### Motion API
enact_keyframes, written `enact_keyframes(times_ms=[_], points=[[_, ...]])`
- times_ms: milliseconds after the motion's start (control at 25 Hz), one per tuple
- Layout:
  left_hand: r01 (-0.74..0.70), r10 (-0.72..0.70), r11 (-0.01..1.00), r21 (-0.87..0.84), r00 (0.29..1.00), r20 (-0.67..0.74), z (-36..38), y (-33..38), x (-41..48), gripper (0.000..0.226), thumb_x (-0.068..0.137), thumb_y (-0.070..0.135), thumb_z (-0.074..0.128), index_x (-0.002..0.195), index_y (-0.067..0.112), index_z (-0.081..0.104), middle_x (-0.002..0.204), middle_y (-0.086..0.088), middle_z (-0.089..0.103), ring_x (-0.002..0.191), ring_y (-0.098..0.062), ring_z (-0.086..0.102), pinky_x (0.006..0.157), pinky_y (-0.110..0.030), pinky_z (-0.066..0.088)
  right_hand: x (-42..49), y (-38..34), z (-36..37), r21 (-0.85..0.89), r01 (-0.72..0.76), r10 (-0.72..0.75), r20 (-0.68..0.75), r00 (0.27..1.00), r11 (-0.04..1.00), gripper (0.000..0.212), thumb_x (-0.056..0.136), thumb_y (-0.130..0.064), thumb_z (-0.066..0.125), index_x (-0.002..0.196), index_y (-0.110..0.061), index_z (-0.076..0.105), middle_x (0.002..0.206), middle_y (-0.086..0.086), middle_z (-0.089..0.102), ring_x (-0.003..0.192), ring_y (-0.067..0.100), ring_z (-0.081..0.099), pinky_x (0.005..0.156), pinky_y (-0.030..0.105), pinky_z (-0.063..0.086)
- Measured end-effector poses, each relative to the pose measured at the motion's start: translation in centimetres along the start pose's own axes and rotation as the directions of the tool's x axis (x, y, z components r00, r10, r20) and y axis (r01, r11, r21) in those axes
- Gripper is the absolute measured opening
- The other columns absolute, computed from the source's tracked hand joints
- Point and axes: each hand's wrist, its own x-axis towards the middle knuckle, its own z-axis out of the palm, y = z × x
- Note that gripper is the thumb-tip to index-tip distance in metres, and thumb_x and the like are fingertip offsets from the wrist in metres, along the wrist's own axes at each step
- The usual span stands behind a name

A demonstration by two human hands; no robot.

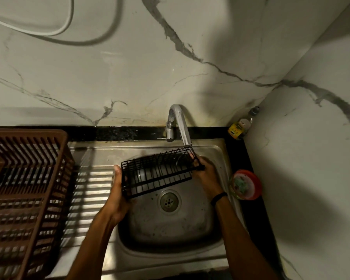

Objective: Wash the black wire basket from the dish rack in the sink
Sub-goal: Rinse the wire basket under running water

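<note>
Black basket (158, 172) is out of the rack (24, 188), held over the sink (170, 229). Your left hand (117, 190) and right hand (205, 174) each grip one end, right end under the tap (182, 126) (stream faint). Rinse looks begun; scrubbing likely left.

Dim kitchen corner clad in pale, veined marble.
The back wall (129, 77) and the right-hand wall (311, 158) meet in a corner, both white with grey veins. A white cable (49, 34) loops across the upper left and throws a soft shadow. A black speckled desk (117, 133) runs along the foot of the walls; a yellow-labelled bottle (240, 126) stands in its corner, a red-lidded tub (249, 184) nearer. The light is low and warm.
</note>
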Motion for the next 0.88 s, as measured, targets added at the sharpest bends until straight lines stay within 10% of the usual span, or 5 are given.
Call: enact_keyframes(times_ms=[200, 400, 760, 880], points=[[-0.139, 0.148, 0.984, 0.113, 0.987, -0.071, 1.1, 0.2, 0.2, 0.054, 0.102, 0.060, 0.029, 0.111, 0.026, 0.069, 0.096, 0.005, 0.080, 0.088, -0.009, 0.074, 0.081, -0.033, 0.048, -1.0, -1.6, -1.2, 0.476, -0.186, 0.088, 0.220, 0.971, 0.860, 0.040, 0.079, -0.024, 0.060, 0.112, -0.002, 0.068, 0.120, 0.016, 0.067, 0.111, 0.026, 0.064, 0.088, 0.031, 0.053], [-0.160, 0.167, 0.969, 0.187, 0.986, -0.019, 1.5, -0.1, 0.6, 0.070, 0.098, 0.069, 0.031, 0.132, 0.020, 0.067, 0.120, -0.005, 0.074, 0.114, -0.020, 0.069, 0.094, -0.037, 0.050, 0.1, -2.1, 0.2, 0.249, -0.332, 0.317, 0.099, 0.943, 0.910, 0.056, 0.098, -0.061, 0.036, 0.115, -0.020, 0.069, 0.109, -0.001, 0.074, 0.106, 0.018, 0.067, 0.088, 0.036, 0.051], [-0.301, 0.310, 0.939, 0.164, 0.950, -0.032, 1.4, -0.5, -0.1, 0.048, 0.109, 0.037, 0.029, 0.132, 0.009, 0.060, 0.121, -0.014, 0.071, 0.106, -0.017, 0.071, 0.083, -0.030, 0.060, 1.9, -3.0, 0.0, 0.107, -0.461, 0.464, -0.004, 0.886, 0.881, 0.074, 0.061, -0.082, 0.065, 0.107, -0.025, 0.071, 0.106, 0.004, 0.072, 0.103, 0.024, 0.065, 0.094, 0.049, 0.050], [-0.255, 0.267, 0.952, 0.167, 0.962, -0.054, 2.3, 0.1, 0.0, 0.049, 0.105, 0.053, 0.034, 0.134, 0.024, 0.061, 0.123, -0.002, 0.073, 0.112, -0.016, 0.070, 0.094, -0.039, 0.055, 1.3, -2.9, 0.1, 0.049, -0.366, 0.368, -0.051, 0.928, 0.929, 0.035, 0.072, -0.054, 0.069, 0.089, -0.024, 0.073, 0.088, 0.000, 0.073, 0.092, 0.024, 0.067, 0.081, 0.039, 0.054]])
